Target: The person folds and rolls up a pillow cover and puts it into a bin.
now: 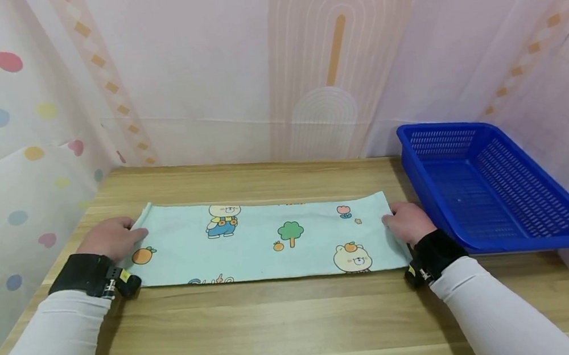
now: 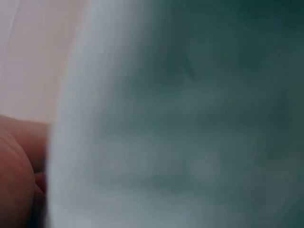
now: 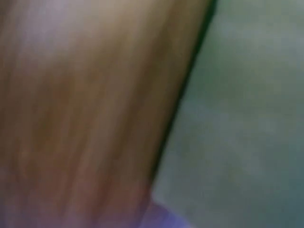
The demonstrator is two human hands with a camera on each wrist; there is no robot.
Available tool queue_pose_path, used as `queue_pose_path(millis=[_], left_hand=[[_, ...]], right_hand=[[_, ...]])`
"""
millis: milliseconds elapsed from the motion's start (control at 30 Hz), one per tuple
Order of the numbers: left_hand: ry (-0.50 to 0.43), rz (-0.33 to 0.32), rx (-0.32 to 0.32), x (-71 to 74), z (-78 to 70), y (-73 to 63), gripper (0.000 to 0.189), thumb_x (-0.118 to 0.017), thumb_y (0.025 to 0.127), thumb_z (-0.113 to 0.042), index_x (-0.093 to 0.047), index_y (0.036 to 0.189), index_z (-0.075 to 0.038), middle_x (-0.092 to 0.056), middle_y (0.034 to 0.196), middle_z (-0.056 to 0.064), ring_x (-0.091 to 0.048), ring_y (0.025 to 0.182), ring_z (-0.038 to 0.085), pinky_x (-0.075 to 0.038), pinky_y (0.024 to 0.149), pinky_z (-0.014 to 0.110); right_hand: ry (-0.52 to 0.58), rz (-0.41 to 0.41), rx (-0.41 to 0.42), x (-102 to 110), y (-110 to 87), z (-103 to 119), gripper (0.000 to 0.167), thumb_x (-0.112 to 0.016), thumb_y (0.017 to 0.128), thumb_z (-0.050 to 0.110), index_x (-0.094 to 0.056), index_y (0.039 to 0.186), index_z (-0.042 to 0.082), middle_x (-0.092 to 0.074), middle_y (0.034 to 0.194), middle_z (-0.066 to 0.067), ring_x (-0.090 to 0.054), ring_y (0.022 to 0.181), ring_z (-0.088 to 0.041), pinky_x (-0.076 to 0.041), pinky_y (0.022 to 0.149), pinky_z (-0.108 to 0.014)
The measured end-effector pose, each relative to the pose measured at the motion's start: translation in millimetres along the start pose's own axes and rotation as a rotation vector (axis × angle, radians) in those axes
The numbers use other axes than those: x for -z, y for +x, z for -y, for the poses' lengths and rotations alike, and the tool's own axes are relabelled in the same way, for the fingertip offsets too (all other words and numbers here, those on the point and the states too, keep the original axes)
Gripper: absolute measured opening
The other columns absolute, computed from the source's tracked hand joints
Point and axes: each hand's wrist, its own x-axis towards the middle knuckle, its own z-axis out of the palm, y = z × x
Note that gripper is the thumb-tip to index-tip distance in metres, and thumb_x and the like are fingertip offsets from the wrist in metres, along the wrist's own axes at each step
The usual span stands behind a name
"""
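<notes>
A mint-green cloth [image 1: 260, 248] printed with cartoon bears, a tree and oranges is folded into a long strip over the table. Its left end is pinched by my left hand [image 1: 110, 240], thumb on top. My right hand [image 1: 411, 222] pinches the opposite end. Both ends lift slightly, and the strip stretches nearly flat between the hands. In the left wrist view the blurred cloth [image 2: 190, 118] covers most of the picture, with part of the left hand [image 2: 16, 171] beside it. The right wrist view shows blurred cloth [image 3: 237, 118] but no clear fingers.
A blue perforated plastic basket [image 1: 459, 229] stands on the right of the wooden table [image 1: 279, 332], close to my right hand. Patterned fabric sheets [image 1: 201, 65] hang behind the table and along its sides.
</notes>
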Motion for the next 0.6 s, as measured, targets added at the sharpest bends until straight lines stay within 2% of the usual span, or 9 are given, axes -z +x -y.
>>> queue_pose_path(millis=[67,167,233,300,367,467,533,600], left_hand=[[0.011,-0.008,-0.002,-0.8,1.0,2.0,0.046,-0.052,0.105,-0.036,-0.062,0.122,0.005,-0.061,0.085,0.011,-0.057,0.082,0.03,-0.039,0.067,0.035],[0.004,-0.012,0.018,-1.5,1.7,2.3,0.05,-0.05,0.107,-0.034,-0.056,0.134,0.008,-0.062,0.092,0.016,-0.058,0.085,0.032,-0.04,0.068,0.036],[-0.004,-0.013,0.028,-1.7,0.6,0.9,0.051,-0.049,0.108,-0.034,-0.055,0.136,0.009,-0.062,0.093,0.017,-0.058,0.084,0.032,-0.04,0.068,0.037],[-0.009,-0.006,0.03,-1.4,-1.4,-0.6,0.049,-0.049,0.108,-0.034,-0.057,0.131,0.009,-0.062,0.09,0.016,-0.058,0.081,0.031,-0.04,0.066,0.036],[-0.009,0.009,0.026,-0.7,-4.0,-2.0,0.048,-0.05,0.107,-0.036,-0.059,0.125,0.008,-0.061,0.085,0.013,-0.058,0.079,0.029,-0.041,0.064,0.034],[-0.009,0.034,0.015,0.9,-7.4,-2.2,0.048,-0.051,0.107,-0.041,-0.061,0.115,0.005,-0.06,0.079,0.008,-0.058,0.075,0.026,-0.041,0.062,0.033],[-0.005,0.036,0.011,1.9,-8.5,-1.2,0.049,-0.05,0.107,-0.043,-0.061,0.114,0.004,-0.06,0.079,0.008,-0.058,0.075,0.026,-0.041,0.062,0.033],[0.002,0.022,0.008,2.7,-8.6,0.3,0.05,-0.049,0.108,-0.041,-0.061,0.119,0.007,-0.061,0.082,0.011,-0.058,0.076,0.028,-0.041,0.062,0.033]], right_hand=[[-0.003,-0.005,-0.01,-1,0.8,0,0.031,-0.051,0.104,0.018,-0.066,0.116,-0.006,-0.065,0.1,-0.021,-0.058,0.084,-0.032,-0.044,0.066,-0.034],[0.016,0.0,-0.041,-1,2.3,-1,0.039,-0.047,0.106,0.018,-0.061,0.13,-0.008,-0.066,0.115,-0.026,-0.059,0.094,-0.036,-0.048,0.075,-0.038],[0.029,0.0,-0.054,-2,3.1,-1,0.043,-0.045,0.106,0.018,-0.057,0.138,-0.009,-0.064,0.126,-0.028,-0.059,0.103,-0.038,-0.051,0.083,-0.042],[0.033,0.0,-0.057,-3,2.7,-2,0.045,-0.045,0.107,0.018,-0.055,0.142,-0.009,-0.062,0.133,-0.029,-0.059,0.108,-0.038,-0.051,0.089,-0.044],[0.033,0.001,-0.048,-2,1.7,-2,0.041,-0.046,0.106,0.019,-0.059,0.136,-0.008,-0.064,0.127,-0.029,-0.06,0.103,-0.037,-0.051,0.084,-0.043],[0.033,0.003,-0.026,-1,-0.2,-1,0.032,-0.051,0.104,0.019,-0.066,0.121,-0.004,-0.066,0.108,-0.023,-0.059,0.088,-0.033,-0.048,0.069,-0.037],[0.035,0.005,-0.011,0,-0.8,1,0.024,-0.054,0.103,0.018,-0.068,0.108,-0.001,-0.064,0.095,-0.018,-0.056,0.078,-0.03,-0.043,0.061,-0.034],[0.029,0.007,-0.004,0,-0.6,2,0.02,-0.054,0.102,0.017,-0.066,0.099,0.001,-0.06,0.089,-0.015,-0.053,0.074,-0.027,-0.04,0.058,-0.032]])
